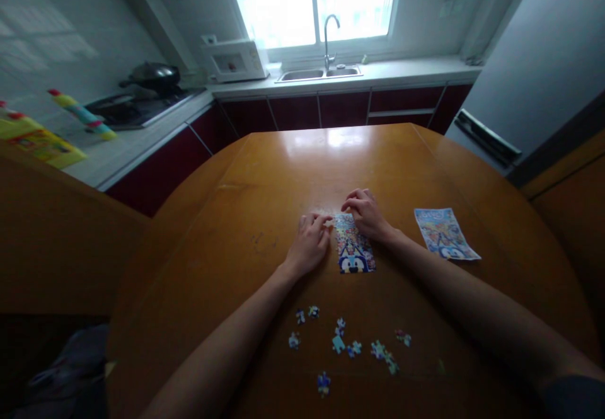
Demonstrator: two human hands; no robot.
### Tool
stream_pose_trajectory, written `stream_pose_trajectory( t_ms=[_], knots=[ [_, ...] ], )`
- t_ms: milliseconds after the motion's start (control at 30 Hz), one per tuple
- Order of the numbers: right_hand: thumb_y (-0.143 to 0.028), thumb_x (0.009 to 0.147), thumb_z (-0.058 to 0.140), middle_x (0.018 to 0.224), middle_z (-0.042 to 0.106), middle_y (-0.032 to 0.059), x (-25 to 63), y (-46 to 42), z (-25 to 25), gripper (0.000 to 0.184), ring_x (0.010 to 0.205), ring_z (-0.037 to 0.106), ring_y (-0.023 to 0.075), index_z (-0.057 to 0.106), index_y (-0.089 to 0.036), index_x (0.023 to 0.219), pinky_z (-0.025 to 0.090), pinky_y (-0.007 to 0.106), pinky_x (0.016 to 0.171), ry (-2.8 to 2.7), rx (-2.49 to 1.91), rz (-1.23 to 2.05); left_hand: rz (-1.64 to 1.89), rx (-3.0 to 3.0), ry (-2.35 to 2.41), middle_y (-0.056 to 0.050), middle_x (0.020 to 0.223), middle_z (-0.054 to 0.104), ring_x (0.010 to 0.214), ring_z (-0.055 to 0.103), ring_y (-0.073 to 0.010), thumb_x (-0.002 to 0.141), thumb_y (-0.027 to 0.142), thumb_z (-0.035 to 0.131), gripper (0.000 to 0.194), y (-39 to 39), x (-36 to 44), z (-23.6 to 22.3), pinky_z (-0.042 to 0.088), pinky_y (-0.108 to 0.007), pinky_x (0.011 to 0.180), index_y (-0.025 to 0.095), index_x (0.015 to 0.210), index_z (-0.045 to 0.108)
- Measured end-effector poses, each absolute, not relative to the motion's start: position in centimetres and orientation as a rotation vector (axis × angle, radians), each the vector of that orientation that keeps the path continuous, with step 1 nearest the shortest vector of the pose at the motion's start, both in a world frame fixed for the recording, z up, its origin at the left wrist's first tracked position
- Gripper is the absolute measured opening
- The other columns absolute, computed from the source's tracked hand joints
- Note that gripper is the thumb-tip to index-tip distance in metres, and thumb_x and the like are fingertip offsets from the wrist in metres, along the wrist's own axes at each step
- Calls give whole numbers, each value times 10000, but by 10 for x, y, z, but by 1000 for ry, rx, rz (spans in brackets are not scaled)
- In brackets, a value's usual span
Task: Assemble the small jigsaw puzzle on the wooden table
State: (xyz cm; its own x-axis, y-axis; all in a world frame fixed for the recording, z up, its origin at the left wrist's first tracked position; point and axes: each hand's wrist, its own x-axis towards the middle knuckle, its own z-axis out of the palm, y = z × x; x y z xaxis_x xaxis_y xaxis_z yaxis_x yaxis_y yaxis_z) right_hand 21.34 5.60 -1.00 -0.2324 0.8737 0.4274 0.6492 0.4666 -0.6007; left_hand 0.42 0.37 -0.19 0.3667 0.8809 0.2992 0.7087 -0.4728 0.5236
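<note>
A partly assembled jigsaw puzzle lies flat on the wooden table, a blue cartoon dog face at its near end. Along its left side rests my left hand, fingers loosely bent and apart, the index fingertip at the far left corner. My right hand covers the far right part of the puzzle. Its fingers curl down at the far edge, and whatever is under the fingertips is hidden. Closer to me lie several loose puzzle pieces, among them a dark blue one.
To the right lies a printed picture sheet matching the puzzle. The round-ended table is glossy. Beyond it stand a counter with a sink, a microwave and a stove with a wok. Bottles stand left, a fridge right.
</note>
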Motion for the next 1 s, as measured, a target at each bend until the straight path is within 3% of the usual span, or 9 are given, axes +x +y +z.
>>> stream_pose_trajectory(
  t_ms=[200, 700, 1000],
  knots=[
    [-126, 905, 519, 1030, 634, 77, 211, 52, -8, 271, 1043, 461, 261, 734, -238, 784, 355, 437, 922, -2130, -1275, 324, 820, 2299, 1393, -64, 1134, 563, 1103, 481, -241, 927, 99, 491, 298, 3, 5, 0, 421, -425, 1040, 216, 1180, 594],
    [-113, 909, 467, 944, 633, 93, 229, 47, 24, 310, 1005, 509, 272, 740, -233, 829, 403, 438, 911, -1794, -1224, 289, 917, 2193, 1417, -60, 1089, 602, 1085, 518, -234, 911, 81, 484, 268, 5, 5, 1, 453, -417, 1011, 199, 1106, 625],
    [-170, 890, 570, 970, 644, 77, 210, -64, 66, 187, 990, 530, 271, 717, -282, 920, 436, 433, 870, -2010, -1100, 437, 974, 2207, 1394, -56, 1081, 614, 1102, 520, -232, 909, 95, 500, 241, 5, 5, 0, 448, -400, 1015, 204, 1074, 637]
  ],
)
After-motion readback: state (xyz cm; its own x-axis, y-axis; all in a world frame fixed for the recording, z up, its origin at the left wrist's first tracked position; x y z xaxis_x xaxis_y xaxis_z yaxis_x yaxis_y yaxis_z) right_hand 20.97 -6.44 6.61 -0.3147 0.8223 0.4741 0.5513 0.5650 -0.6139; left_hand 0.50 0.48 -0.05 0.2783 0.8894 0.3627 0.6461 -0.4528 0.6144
